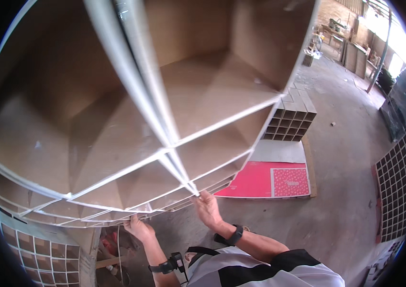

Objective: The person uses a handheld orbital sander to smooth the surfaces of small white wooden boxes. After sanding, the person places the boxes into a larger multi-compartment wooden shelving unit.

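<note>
A large brown board shelf with open compartments and white front edges (222, 124) fills the upper left of the head view, very close to me. My right hand (207, 209) is closed at the lower end of a white upright, its fingertips around the edge where two white strips meet. Further left, my left hand (140, 229) grips the shelf's lower edge with curled fingers, some of them hidden behind the board. A narrow dark gap runs between the two white uprights (138, 71) above my right hand. The compartments in view hold only small scraps.
A smaller compartment unit (289, 119) stands beyond the shelf, by a pink printed board (255, 179) on the floor. More gridded units stand at the right (401, 186) and lower left (45, 248). Dark wrapped sheets (401, 103) and a post (380, 57) stand far right.
</note>
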A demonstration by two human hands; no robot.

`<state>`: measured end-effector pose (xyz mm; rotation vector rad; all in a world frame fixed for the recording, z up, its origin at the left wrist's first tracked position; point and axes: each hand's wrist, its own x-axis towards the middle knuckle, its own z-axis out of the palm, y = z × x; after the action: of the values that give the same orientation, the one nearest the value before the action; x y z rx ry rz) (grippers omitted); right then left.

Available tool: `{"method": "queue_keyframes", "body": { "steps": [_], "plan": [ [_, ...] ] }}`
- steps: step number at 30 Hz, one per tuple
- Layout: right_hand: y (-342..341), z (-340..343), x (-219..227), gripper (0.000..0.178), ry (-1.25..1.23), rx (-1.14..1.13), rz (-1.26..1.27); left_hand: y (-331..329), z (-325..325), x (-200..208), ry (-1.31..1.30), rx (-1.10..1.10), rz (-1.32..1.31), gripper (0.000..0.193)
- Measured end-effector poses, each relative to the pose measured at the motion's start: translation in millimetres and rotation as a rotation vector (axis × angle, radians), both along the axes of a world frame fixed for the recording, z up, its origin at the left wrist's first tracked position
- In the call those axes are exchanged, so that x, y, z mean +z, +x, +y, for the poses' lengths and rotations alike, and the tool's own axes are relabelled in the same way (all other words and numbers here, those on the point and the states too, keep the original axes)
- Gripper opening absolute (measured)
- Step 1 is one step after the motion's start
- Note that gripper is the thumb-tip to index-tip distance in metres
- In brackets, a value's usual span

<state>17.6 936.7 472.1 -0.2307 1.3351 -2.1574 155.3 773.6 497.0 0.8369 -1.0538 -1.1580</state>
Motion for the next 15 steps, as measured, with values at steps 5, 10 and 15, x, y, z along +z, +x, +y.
{"method": "queue_keyframes", "body": {
  "steps": [5, 10, 15],
  "plan": [
    [-32, -22, 93, 0.016, 0.089, -0.289, 0.110, -80, -48, 95, 0.106, -0.256, -0.040, 0.015],
    [-39, -70, -12, 0.015, -0.058, -0.562, -0.015, -127, -111, -12, 0.250, -0.466, -0.159, 0.040],
    [-46, -75, -34, 0.024, 0.073, -0.740, 0.010, -181, -112, -41, 0.286, -0.753, -0.105, 0.015]
  ]
}}
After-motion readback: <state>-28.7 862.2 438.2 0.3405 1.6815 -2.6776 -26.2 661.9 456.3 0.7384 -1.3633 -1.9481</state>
